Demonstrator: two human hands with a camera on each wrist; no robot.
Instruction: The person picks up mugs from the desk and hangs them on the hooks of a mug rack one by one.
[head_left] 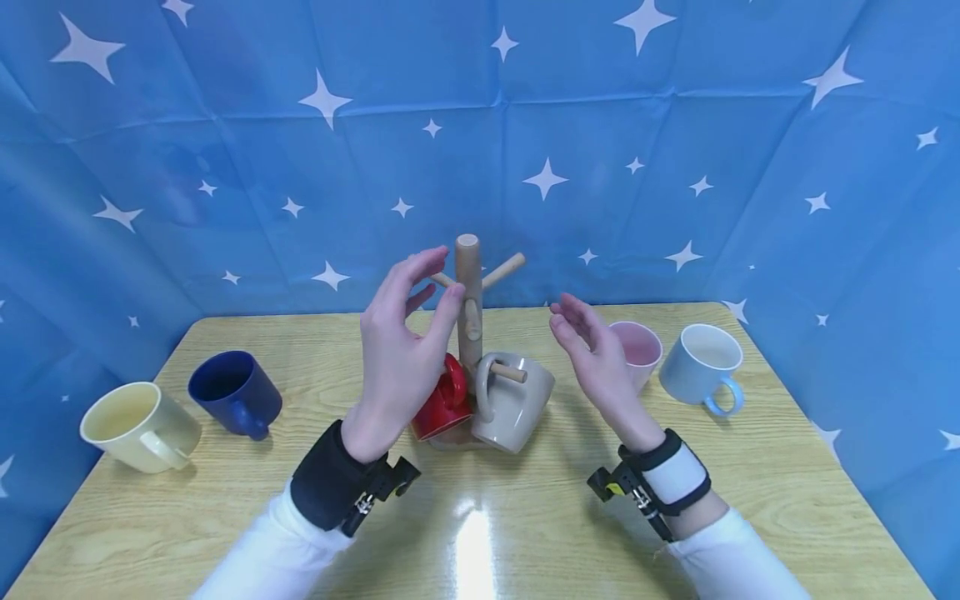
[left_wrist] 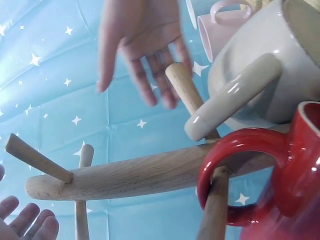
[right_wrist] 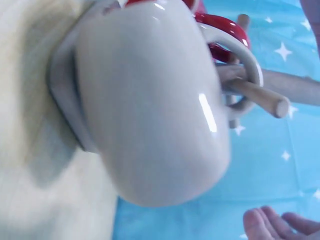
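Note:
A wooden mug tree stands at the middle of the table. On its lower pegs hang a red mug and a grey-white mug, both tilted, their handles around the pegs. My left hand is raised beside the post on the left, thumb and fingers curved apart with nothing between them. To the right of the grey-white mug, my right hand hovers with loosely bent fingers and holds nothing. In the left wrist view the right hand shows beyond the upright post, clear of the peg.
A cream mug and a dark blue mug stand on the left of the wooden table. On the right are a pink mug, partly behind my right hand, and a light blue mug. A starry blue cloth hangs behind.

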